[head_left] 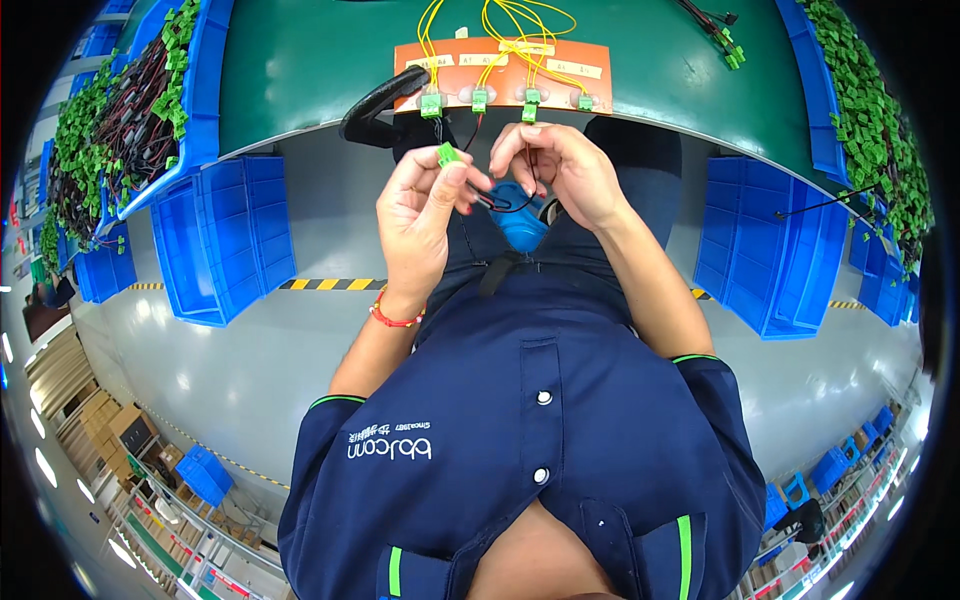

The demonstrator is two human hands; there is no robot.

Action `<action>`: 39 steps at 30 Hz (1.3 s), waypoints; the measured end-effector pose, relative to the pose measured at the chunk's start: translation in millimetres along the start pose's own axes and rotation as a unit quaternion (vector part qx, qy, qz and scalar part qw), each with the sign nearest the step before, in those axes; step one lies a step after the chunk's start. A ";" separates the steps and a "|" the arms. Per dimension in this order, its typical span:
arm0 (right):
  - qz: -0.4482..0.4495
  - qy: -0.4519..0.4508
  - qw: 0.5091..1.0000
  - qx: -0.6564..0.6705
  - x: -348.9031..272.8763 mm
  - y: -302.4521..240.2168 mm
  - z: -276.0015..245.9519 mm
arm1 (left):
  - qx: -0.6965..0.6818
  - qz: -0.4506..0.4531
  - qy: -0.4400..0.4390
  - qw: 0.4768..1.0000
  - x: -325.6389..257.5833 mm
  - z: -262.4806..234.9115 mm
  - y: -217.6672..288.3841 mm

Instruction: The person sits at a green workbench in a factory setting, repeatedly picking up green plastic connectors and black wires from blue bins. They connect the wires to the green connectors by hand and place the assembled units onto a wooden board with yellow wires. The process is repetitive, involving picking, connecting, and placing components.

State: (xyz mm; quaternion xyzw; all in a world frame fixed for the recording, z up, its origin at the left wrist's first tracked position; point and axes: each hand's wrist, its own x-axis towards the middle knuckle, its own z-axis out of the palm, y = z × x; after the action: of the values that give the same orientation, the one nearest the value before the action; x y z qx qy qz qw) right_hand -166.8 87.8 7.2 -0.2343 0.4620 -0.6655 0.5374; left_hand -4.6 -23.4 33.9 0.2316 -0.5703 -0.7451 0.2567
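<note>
My left hand (420, 205) is closed, pinching a small green plug connector (447, 154) between thumb and fingers. Thin dark and red wires (510, 208) loop between my two hands. My right hand (570, 175) curls around the wires just below a green connector (529, 112), its fingers partly hiding them. That connector sits in one of several green sockets on an orange fixture board (405, 98). Another green socket (431, 105), at the board's left, has dark wires hanging from it; a neighbouring socket (479, 100) has a red and dark wire.
Yellow wires (432, 30) rise from the board on the green table (290, 75). A black curved handle-like piece (375, 108) juts from its left. Blue bins of green-ended leads flank the table (205, 90) (815, 95). More leads (728, 45) lie at far right.
</note>
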 end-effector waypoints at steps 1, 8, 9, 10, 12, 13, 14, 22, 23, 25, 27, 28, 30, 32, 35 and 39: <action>-0.001 -0.002 1.000 0.016 0.9 0.1 -0.1 | -0.004 -0.016 -0.006 1.000 -2.8 -1.2 -0.9; -0.023 -0.014 0.994 0.102 4.2 3.9 5.5 | 0.010 -0.059 -0.043 0.997 -19.9 -3.7 -3.4; -0.023 -0.017 0.994 0.110 4.5 2.7 5.9 | 0.011 -0.063 -0.052 0.997 -21.5 -3.7 -3.7; -0.024 -0.020 0.993 0.118 4.6 1.8 6.1 | -0.003 -0.074 -0.048 0.996 -23.0 -1.5 -3.0; -0.025 -0.018 0.992 0.123 4.8 0.5 5.7 | -0.041 -0.087 -0.057 0.994 -24.0 0.4 -3.1; -0.025 -0.014 0.992 0.121 4.9 0.2 5.5 | -0.060 -0.093 -0.062 0.992 -24.2 1.0 -3.3; -0.025 -0.010 0.993 0.119 5.4 -0.1 5.4 | -0.060 -0.097 -0.068 0.991 -23.9 0.9 -4.2; -0.025 0.030 0.988 0.150 9.9 5.4 2.7 | -0.014 -0.088 -0.065 0.994 -23.1 15.4 -6.1; -0.020 0.012 0.985 0.168 10.4 2.4 3.8 | -0.018 -0.089 -0.058 0.994 -21.6 16.8 -5.2; 0.002 0.067 0.992 0.105 2.3 -7.7 6.9 | -0.010 -0.076 -0.050 0.996 -18.0 18.8 -5.4; -0.022 0.122 0.992 0.011 -8.9 -11.6 10.7 | 0.017 -0.042 -0.047 0.998 -11.3 20.2 -6.2; -0.055 0.150 0.986 -0.051 -17.6 -6.0 7.6 | 0.014 -0.050 -0.036 0.998 -8.8 22.0 -7.0; -0.093 0.190 0.969 -0.127 -39.8 -4.6 9.3 | 0.038 -0.041 -0.044 0.997 -3.4 23.6 -12.0; -0.142 0.156 0.958 -0.192 -55.1 1.4 14.6 | 0.068 -0.021 -0.062 0.996 0.3 29.2 -14.5; -0.153 0.151 0.960 -0.177 -57.1 7.3 17.3 | 0.164 0.032 -0.110 0.980 4.6 36.2 -23.5; -0.107 0.215 0.970 -0.027 -49.1 2.3 5.5 | 0.255 0.100 -0.133 0.952 0.4 49.3 -13.2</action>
State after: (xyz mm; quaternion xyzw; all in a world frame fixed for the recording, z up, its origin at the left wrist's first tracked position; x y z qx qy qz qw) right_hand -145.9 131.6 16.8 -0.1482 0.5568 -0.7411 0.3447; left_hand -37.9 15.2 33.0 0.1299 -0.7908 -0.5693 0.1834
